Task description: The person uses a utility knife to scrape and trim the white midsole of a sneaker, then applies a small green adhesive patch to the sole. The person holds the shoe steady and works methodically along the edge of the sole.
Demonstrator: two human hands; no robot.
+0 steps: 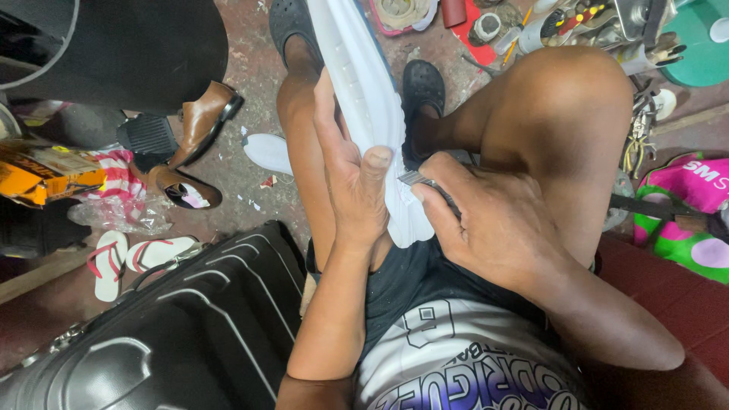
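Steadiness matters here: left hand (353,178) grips the white shoe sole (364,99) upright between the knees, right hand (486,220) pinches a small blade (416,179) against its near edge; short, shallow strokes seem safest.

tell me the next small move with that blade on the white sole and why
Probably draw the metal blade a little further along the white sole's edge: the right hand presses it there, while the left hand braces the sole.
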